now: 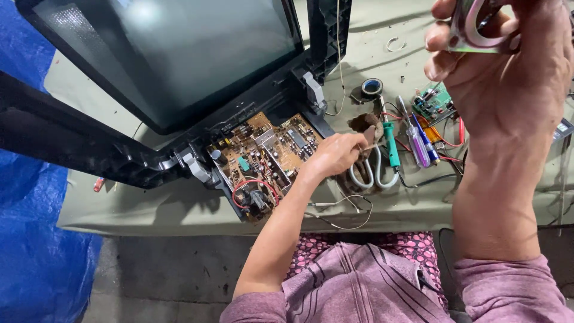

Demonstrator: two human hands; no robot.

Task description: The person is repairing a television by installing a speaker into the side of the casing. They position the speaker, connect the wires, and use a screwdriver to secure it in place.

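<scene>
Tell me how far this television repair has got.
Done: the black television set lies screen-up, its brown circuit board pulled out. In hand: the left hand reaches the tools beside the green-handled soldering iron; the right hand holds up a small part. The board remains out.

Left hand low, right hand raised, apparently gripping

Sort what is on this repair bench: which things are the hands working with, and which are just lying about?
In use:
left hand at the brown rag, beside the circuit board
right hand holding up a small flat part

Lying about:
tape roll
green-handled tool
purple screwdriver
small green board
</scene>
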